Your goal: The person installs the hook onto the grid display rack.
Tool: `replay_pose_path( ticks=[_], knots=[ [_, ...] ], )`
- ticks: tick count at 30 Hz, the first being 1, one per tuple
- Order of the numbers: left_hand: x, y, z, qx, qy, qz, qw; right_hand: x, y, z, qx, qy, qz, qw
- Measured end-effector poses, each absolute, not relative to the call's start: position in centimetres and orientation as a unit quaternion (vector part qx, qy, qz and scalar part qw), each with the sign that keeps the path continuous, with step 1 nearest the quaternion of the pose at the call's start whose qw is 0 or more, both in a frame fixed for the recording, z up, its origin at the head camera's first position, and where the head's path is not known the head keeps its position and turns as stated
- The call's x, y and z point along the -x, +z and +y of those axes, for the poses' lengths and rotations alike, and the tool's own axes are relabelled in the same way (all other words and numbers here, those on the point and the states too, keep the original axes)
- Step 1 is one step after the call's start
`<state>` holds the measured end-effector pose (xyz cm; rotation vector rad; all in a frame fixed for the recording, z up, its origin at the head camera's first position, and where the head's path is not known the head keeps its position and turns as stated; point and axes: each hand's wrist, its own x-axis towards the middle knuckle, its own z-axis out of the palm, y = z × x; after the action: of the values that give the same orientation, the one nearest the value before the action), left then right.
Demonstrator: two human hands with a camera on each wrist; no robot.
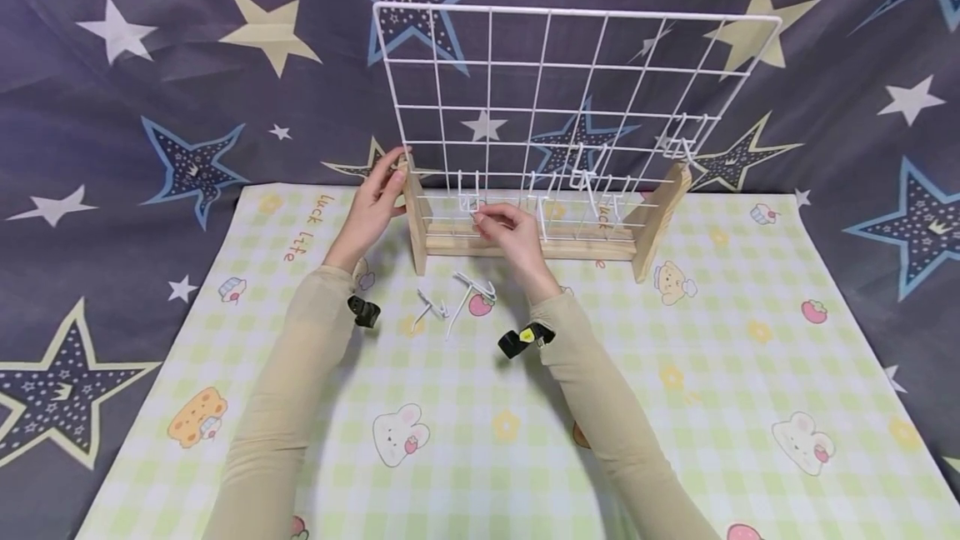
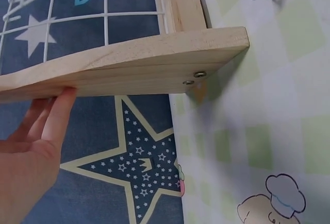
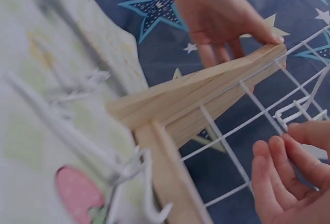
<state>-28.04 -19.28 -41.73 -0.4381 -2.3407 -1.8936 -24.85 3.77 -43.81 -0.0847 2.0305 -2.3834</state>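
My left hand (image 1: 375, 194) holds the upper part of the wooden side post (image 1: 416, 223) at the left of a white wire grid rack. In the left wrist view its fingers (image 2: 59, 116) lie against the post's outer face. Low on the grid (image 1: 517, 63), near that post, my right hand (image 1: 513, 236) pinches a white wire hook (image 1: 468, 202) at its front end. The right wrist view shows the thumb and fingertips together at this hook, which they partly cover. Two loose white hooks (image 1: 472, 286) (image 1: 431, 307) lie on the table between my forearms.
Several more white hooks hang on the grid, including a middle hook (image 1: 585, 177) and one at the far right (image 1: 679, 147). A wooden base bar (image 1: 592, 248) joins the left post to the right post (image 1: 660, 223). Beneath is a green-checked tablecloth (image 1: 480, 473); a starry dark cloth (image 1: 187, 98) hangs behind.
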Motion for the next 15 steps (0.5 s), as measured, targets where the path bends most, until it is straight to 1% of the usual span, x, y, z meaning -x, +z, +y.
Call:
replay_pose_path(
  ticks=[5, 10, 15],
  knots=[
    [27.7, -41.4, -19.2, 0.141, -0.616, -0.773, 0.059, 24.1, -45.3, 4.7, 0.042, -0.738, 0.672, 0.041],
    [27.4, -41.3, -19.1, 0.142, -0.617, -0.772, 0.061, 23.5, -46.5, 6.0, 0.066, -0.707, 0.702, 0.055],
    [26.9, -41.3, -19.4, 0.136, -0.614, -0.775, 0.056, 23.2, -46.8, 7.2, 0.073, -0.707, 0.700, 0.069]
  ],
)
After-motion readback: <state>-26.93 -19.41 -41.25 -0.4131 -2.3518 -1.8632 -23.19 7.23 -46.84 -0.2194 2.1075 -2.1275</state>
